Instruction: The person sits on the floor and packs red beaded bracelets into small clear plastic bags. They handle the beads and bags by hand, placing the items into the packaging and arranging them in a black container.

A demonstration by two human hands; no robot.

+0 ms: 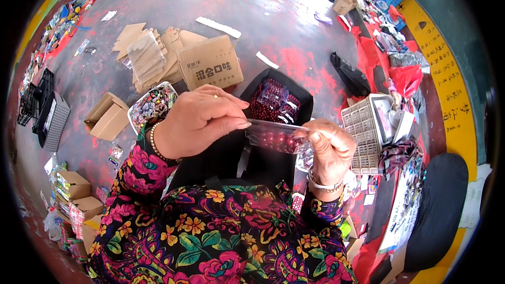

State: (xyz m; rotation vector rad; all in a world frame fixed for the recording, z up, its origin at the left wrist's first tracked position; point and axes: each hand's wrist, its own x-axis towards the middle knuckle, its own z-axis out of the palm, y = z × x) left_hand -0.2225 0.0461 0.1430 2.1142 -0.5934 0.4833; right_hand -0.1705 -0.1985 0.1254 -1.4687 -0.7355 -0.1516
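**A slack pinch could spill the beads**

Everything here sits around the black box (302,100) lying open on the floor just ahead of my lap. It is part-filled with dark red beads and more clear packets. Left of the box a brown carton (210,63) stands beside a heap of flattened cardboard, and nearer me on that side lies a white tray of mixed trinkets (152,105). Right of the box is a grey plastic crate (363,131).

Between the box and my body I hold up a small clear packet of dark red beads (276,137), level, over the box's near edge. My left hand (197,121) has thumb and forefinger pressed together on the packet's left end. My right hand (331,150) pinches its right end the same way, the other fingers curled under.

I think the risk lies in the packet's mouth. Whether it is sealed I cannot tell. If it is open and I tilt it, or either grip slackens, beads would roll out. Some could land in the box, but any that miss would scatter across the littered floor.
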